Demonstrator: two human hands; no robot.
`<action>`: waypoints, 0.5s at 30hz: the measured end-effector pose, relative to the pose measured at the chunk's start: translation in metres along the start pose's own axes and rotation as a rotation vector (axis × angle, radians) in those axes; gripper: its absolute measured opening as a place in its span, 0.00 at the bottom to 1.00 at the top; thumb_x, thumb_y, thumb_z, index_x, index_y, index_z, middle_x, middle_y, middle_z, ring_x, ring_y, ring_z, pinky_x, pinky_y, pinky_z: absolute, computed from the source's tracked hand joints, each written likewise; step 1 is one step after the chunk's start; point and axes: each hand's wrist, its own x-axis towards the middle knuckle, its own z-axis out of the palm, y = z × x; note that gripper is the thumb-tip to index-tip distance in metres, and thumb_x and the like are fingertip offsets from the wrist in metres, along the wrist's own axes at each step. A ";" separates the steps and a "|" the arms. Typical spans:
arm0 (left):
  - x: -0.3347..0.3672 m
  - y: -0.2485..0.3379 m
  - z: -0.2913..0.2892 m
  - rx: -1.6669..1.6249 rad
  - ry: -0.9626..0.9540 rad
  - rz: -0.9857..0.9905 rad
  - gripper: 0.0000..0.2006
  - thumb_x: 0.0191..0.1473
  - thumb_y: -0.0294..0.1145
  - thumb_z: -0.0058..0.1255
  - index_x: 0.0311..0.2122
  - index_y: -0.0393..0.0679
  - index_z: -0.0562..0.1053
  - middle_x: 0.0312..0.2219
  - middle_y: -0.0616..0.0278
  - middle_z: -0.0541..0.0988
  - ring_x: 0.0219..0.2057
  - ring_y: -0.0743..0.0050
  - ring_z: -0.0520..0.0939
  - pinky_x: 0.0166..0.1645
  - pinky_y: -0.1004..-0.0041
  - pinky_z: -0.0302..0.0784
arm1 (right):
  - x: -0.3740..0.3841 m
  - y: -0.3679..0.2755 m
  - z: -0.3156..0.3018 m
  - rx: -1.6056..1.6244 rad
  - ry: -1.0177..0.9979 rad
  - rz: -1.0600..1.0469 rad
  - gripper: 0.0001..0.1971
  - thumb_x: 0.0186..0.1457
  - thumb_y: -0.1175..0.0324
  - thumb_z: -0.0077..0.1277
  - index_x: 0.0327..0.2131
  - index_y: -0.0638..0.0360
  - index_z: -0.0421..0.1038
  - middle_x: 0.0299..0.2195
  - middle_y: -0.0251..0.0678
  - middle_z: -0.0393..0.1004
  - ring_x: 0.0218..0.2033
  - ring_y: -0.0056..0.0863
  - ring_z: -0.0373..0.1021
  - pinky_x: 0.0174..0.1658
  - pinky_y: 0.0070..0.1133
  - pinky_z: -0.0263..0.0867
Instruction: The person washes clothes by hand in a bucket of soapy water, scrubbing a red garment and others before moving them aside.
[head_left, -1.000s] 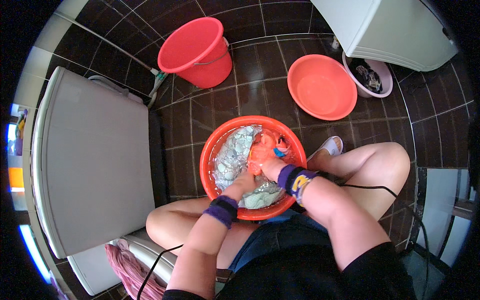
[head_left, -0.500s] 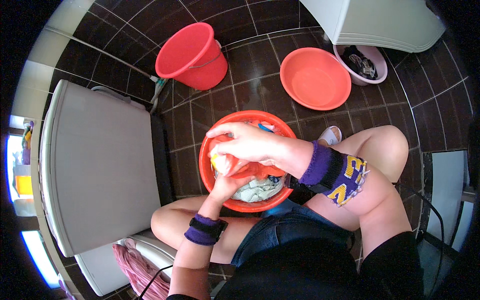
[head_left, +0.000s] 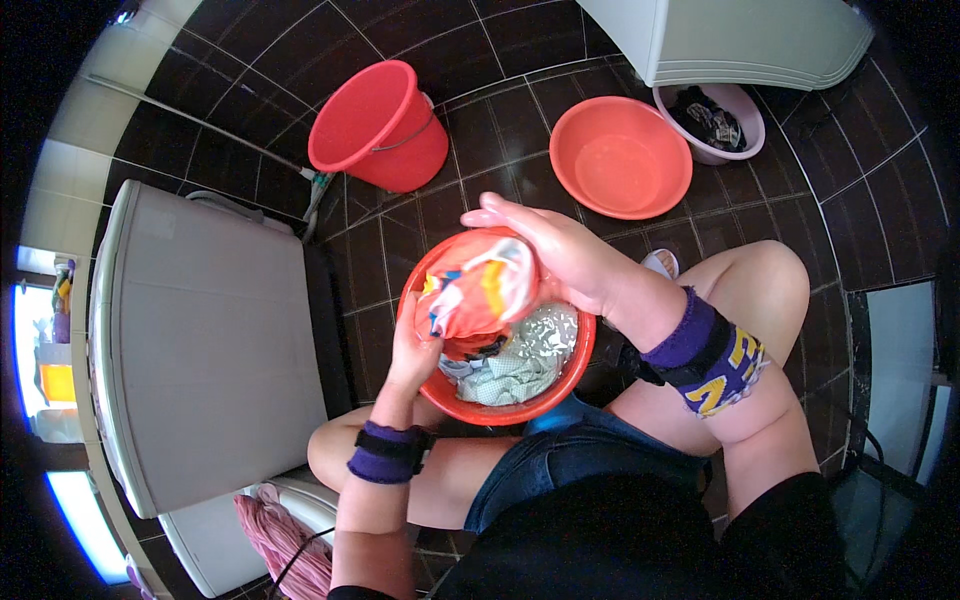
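Wet orange cloth with white, yellow and blue patches is bunched up above an orange-red basin. My left hand grips its left side, thumb and fingers around the fabric. On its right side, my right hand holds the bundle, fingers stretched along the far edge and part of the palm hidden. Below, in the basin, lies a pale checked cloth in water with foam. Some darker fabric shows under the bundle.
A red bucket stands at the far left. Farther right are an orange basin and a pale basin with dark clothes. A large white appliance stands at my left, with pink cloth near it.
The orange cloth is spread wider and shows more of its coloured patches. My hands have moved apart, the right one to the right, uncovering more of the basin's water and checked cloth.
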 end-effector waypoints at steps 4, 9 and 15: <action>0.019 0.020 -0.021 -0.059 -0.159 -0.156 0.16 0.47 0.22 0.55 0.40 0.39 0.63 0.37 0.63 0.73 0.40 0.80 0.72 0.48 0.78 0.68 | 0.024 0.050 -0.050 -0.539 0.182 -0.223 0.35 0.57 0.38 0.33 0.50 0.63 0.65 0.46 0.41 0.70 0.43 0.23 0.68 0.44 0.19 0.64; 0.032 0.072 -0.023 -0.388 -0.362 -0.348 0.28 0.37 0.13 0.51 0.47 0.39 0.59 0.41 0.58 0.72 0.44 0.75 0.73 0.52 0.75 0.66 | 0.067 0.126 -0.082 -0.559 0.034 -0.215 0.38 0.58 0.37 0.25 0.57 0.61 0.57 0.58 0.43 0.58 0.60 0.30 0.54 0.60 0.23 0.47; 0.038 0.057 -0.014 -0.768 -0.268 -0.375 0.28 0.44 0.23 0.49 0.54 0.33 0.61 0.50 0.52 0.70 0.52 0.60 0.70 0.59 0.64 0.61 | 0.080 0.167 -0.054 -0.265 0.007 -0.122 0.28 0.65 0.52 0.22 0.56 0.66 0.56 0.48 0.37 0.69 0.50 0.23 0.65 0.52 0.16 0.59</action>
